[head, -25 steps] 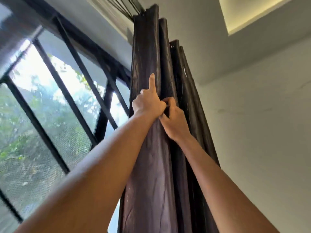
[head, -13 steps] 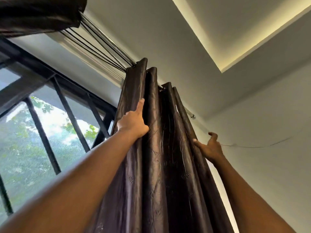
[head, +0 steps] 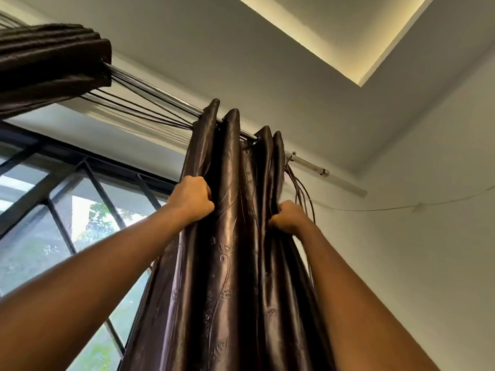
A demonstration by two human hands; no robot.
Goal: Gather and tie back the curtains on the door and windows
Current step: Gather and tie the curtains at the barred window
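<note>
The dark brown curtain (head: 230,236) hangs bunched in upright folds from the curtain rod (head: 160,95), just short of the rod's right end, and both hands grip it a little way below the rod. The left hand (head: 191,199) is clenched on the outermost left fold, knuckles toward the camera. The right hand (head: 288,216) is curled round the rightmost folds and pinches them together at the curtain's edge. Between the hands the middle folds stand free, shiny and embossed with a trailing pattern. Far along the rod to the left a second curtain (head: 48,68) sits bunched at the frame's edge, and a fan of thin dark cords (head: 139,109) stretches just under the rod from that bundle to the top of the held curtain, so the cords lie right against the first fold. More cords (head: 301,188) droop in a loose loop below the rod's right end, just beside the right hand; whether they touch it I cannot tell. Below the rod, behind the left forearm, a window grille (head: 61,228) of black bars crosses bright greenery. Under the rod's bare right end a thin wire (head: 401,208) runs along the white wall, and above the rod the ceiling has a lit recess (head: 348,36).
</note>
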